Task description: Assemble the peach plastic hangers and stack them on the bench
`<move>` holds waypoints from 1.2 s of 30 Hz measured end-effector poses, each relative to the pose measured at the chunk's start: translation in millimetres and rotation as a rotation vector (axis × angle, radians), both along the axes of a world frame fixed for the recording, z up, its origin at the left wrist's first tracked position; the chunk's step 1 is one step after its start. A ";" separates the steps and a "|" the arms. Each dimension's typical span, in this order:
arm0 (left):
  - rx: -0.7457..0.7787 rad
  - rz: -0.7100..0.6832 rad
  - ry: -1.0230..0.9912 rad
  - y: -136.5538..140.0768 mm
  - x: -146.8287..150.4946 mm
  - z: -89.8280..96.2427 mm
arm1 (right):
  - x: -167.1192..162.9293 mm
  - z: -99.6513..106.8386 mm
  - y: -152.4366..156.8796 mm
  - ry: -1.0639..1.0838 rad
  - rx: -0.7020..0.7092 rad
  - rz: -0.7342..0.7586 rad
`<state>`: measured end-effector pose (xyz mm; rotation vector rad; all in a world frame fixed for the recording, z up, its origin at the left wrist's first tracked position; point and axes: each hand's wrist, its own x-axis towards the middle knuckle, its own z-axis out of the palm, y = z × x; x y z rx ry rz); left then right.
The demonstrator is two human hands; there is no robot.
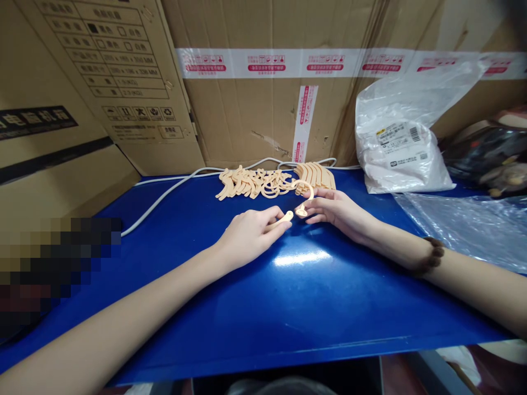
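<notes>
Between the thumb and fingers of my left hand (251,236) is a cream plastic arm piece (287,216), its rounded end with a small hole pointing right. My right hand (335,213) pinches a cream plastic hook (309,189), curved at the top with a small wider base at the bottom. The two pieces are close together but apart, above the blue table (255,312). Behind them lie a loose pile of cream curved pieces and hooks (247,182) and a neat row of cream curved arms (317,175).
Cardboard boxes (247,115) wall off the back and left. At the back right stands a white plastic bag (401,148) with a label; a clear plastic sheet (473,225) lies before it. A white cable (160,203) runs along the back. Dark items (486,153) sit far right.
</notes>
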<state>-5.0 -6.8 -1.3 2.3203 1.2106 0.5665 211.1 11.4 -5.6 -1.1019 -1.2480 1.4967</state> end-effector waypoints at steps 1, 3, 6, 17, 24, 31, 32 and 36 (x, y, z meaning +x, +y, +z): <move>-0.002 -0.011 -0.011 0.2 0.1 -0.2 | -0.2 -0.2 -0.2 0.012 0.008 0.010; 0.010 -0.031 -0.032 0.6 0.3 -0.5 | -0.7 -0.4 -1.0 0.034 0.026 0.037; 0.045 -0.048 -0.059 1.3 0.6 -0.9 | -1.7 -0.4 -2.2 0.068 0.036 0.074; 0.107 -0.094 -0.054 1.8 -0.3 0.8 | -2.5 0.0 -2.5 0.135 0.003 0.038; 0.174 -0.148 -0.051 3.3 -2.5 -0.5 | -2.2 2.1 -3.3 0.123 -0.031 0.044; 0.354 -0.222 0.010 4.8 -5.6 -2.1 | -1.7 1.9 -3.5 0.127 -0.081 0.095; 0.379 -0.230 0.011 4.8 -5.7 -2.1 | -2.0 1.9 -4.0 0.132 -0.085 0.098; 0.472 -0.239 0.025 4.5 -5.9 -1.0 | -4.0 2.5 -7.0 0.139 -0.069 0.096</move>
